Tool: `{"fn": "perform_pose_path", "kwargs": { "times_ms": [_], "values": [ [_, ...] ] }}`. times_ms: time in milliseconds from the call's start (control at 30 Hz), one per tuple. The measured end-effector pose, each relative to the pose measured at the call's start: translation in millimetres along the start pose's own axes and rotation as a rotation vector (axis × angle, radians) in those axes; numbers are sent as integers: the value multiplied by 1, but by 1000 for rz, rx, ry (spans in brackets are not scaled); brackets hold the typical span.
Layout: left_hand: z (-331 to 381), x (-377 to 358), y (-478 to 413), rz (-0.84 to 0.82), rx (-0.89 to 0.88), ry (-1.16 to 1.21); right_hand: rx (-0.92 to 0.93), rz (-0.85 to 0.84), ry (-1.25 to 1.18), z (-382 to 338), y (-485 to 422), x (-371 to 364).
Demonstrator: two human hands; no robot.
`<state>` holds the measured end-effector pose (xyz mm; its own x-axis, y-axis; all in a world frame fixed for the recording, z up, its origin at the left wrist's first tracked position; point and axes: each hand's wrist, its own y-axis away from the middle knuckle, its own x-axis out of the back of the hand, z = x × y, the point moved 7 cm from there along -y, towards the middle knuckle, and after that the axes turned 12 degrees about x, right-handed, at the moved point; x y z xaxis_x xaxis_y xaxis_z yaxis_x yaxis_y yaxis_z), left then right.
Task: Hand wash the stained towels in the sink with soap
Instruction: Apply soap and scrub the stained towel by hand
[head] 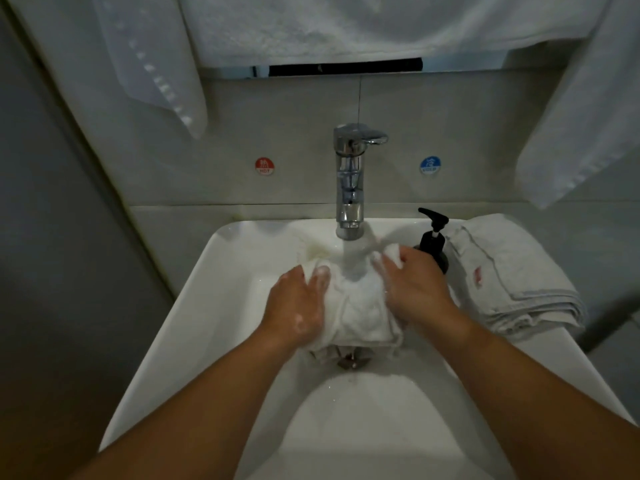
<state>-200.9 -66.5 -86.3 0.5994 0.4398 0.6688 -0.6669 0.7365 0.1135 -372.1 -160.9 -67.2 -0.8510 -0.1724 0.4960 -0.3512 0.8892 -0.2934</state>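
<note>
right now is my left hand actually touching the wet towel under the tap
Touching. The head view shows the left hand holding the left side of the wet towel, with cloth showing between its soapy thumb and fingers.

Red sticker (264, 165) and blue sticker (430, 165) flank the chrome faucet (350, 181).

"HOT" on red wall sticker (264, 166)

Both bare forearms reach forward from the lower corners and converge. The left grip (298, 303) lies palm down, its foam-flecked fingers curled over the left side of the towel (353, 306). The right grip (412, 282), also palm down, clasps the right side, with cloth bunched between thumb and fingers.
</note>
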Motion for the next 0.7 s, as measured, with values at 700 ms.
{"fn": "perform_pose_path", "kwargs": {
  "times_ms": [700],
  "values": [
    [14, -10, 25, 8, -97, 243, 217, -15, 73, -34, 39, -31]
  ]
}}
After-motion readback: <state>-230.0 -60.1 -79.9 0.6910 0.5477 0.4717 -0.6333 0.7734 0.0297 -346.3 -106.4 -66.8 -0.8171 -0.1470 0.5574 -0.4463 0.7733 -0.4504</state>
